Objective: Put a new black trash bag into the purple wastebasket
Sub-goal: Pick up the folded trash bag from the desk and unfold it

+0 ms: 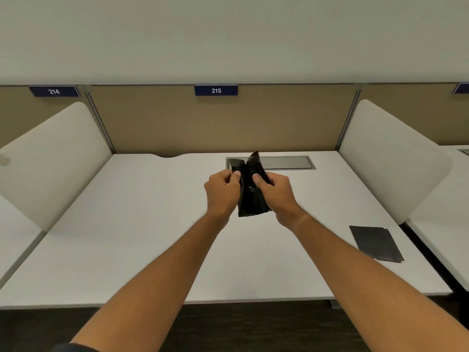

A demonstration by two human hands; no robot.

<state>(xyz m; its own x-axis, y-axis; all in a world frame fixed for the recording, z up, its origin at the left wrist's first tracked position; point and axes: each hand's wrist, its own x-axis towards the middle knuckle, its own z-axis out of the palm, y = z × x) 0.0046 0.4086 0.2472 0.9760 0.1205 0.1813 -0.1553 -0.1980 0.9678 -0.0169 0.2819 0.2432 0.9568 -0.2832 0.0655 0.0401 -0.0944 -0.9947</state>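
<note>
A folded black trash bag (250,196) hangs in the air above the white desk (142,224), partly spread at its top. My left hand (221,193) pinches its left flap and my right hand (275,193) pinches its right flap, thumbs on the near side. The bag's lower end hangs free between my wrists. No purple wastebasket is in view.
A flat stack of folded black bags (375,243) lies on the desk at the right, near the edge. A grey cable hatch (286,163) is set into the desk's back. White side dividers (390,158) and a tan back panel with label 215 (216,90) enclose the desk.
</note>
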